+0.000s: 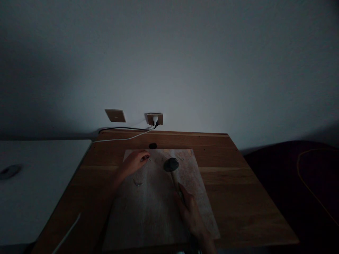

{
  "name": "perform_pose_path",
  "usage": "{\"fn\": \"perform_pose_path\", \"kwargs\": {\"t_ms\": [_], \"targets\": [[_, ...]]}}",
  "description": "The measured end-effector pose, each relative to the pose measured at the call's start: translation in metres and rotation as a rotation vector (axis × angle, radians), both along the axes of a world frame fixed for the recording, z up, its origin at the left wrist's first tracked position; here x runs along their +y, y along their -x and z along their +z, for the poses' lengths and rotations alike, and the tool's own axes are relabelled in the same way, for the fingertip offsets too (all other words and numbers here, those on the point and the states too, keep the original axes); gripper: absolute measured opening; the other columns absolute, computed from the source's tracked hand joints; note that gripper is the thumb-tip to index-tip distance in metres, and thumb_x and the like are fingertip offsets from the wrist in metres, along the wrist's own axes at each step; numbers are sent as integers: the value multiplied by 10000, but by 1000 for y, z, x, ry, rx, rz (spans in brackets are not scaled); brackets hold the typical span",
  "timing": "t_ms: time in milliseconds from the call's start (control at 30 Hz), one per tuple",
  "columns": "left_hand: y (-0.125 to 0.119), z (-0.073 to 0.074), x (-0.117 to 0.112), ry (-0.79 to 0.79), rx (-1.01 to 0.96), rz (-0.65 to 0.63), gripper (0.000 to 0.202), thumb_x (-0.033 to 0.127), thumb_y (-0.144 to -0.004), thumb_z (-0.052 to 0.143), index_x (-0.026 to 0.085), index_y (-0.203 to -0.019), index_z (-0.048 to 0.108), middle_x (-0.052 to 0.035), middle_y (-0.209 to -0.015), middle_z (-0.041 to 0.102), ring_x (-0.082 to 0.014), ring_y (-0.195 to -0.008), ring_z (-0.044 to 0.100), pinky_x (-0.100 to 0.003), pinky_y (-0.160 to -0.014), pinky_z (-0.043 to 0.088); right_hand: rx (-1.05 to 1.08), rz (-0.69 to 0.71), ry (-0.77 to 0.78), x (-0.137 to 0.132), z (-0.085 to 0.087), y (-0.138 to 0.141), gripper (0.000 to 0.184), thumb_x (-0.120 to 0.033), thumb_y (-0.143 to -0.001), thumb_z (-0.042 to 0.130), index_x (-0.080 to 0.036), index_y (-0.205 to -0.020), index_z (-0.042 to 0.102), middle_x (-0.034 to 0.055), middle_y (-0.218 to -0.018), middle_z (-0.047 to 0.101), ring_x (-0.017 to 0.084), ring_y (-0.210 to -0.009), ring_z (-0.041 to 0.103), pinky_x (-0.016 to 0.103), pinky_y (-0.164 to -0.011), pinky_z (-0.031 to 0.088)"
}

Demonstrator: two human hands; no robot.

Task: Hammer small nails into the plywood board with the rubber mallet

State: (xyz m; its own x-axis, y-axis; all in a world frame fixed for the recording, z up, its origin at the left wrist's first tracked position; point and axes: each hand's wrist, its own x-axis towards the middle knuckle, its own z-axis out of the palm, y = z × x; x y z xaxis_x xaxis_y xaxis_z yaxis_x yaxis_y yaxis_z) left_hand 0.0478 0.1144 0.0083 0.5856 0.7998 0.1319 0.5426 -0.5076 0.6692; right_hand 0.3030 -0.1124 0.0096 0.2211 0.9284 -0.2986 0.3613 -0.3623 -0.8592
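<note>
My right hand [189, 210] grips the handle of a mallet [171, 164] with a dark, round head. The mallet's head is over the far half of a pale wooden board [148, 211]. Near that board's far left corner, my left hand [135, 161] is closed, thumb and fingers curled together. Something tiny and shiny shows by its fingertips, too small to name. Between my left forearm and the middle of the board lies a small cluster of thin metal pieces [137, 183], perhaps nails. Another thin piece [181, 158] is right of the mallet's head.
The board lies on a brown wooden table [233, 204] against a wall. A white plug [155, 120] sits in the wall socket, its white cable [124, 139] running left along the table's back. A white surface [39, 197] adjoins on the left; something dark [280, 169] stands right.
</note>
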Motion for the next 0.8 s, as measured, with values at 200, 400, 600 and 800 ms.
{"fn": "perform_pose_path", "kwargs": {"t_ms": [200,400,600,800], "targets": [[-5,0,-3,-15,-10,-6,103,159,-927,665,221,-942,746,-26,-926,726,-193,-852,706,-307,-837,536,9,40,-24,0,4,0,737,-701,-1016,505,-144,-1461,691,198,-1464,703,388,-1388,628,477,-1141,518],[-12,-13,-8,13,-142,-8,70,148,-915,689,204,-916,732,-25,-916,724,-175,-834,704,-284,-807,549,29,52,-77,2,5,0,647,-662,-1036,528,-178,-1422,715,164,-1366,767,364,-1291,697,446,-1048,574],[-10,-23,-8,35,-251,9,82,271,-951,735,192,-929,747,-39,-907,742,-177,-839,713,-287,-804,570,1,-7,-22,-3,-2,-1,749,-710,-1003,547,-147,-1482,667,194,-1438,717,367,-1370,644,485,-1162,503],[-8,-26,-8,17,-264,19,88,265,-958,730,191,-1000,755,-48,-946,762,-178,-843,723,-298,-811,579,15,34,-51,0,3,0,717,-683,-1027,522,-123,-1444,686,214,-1402,733,375,-1355,654,504,-1144,516]]}}
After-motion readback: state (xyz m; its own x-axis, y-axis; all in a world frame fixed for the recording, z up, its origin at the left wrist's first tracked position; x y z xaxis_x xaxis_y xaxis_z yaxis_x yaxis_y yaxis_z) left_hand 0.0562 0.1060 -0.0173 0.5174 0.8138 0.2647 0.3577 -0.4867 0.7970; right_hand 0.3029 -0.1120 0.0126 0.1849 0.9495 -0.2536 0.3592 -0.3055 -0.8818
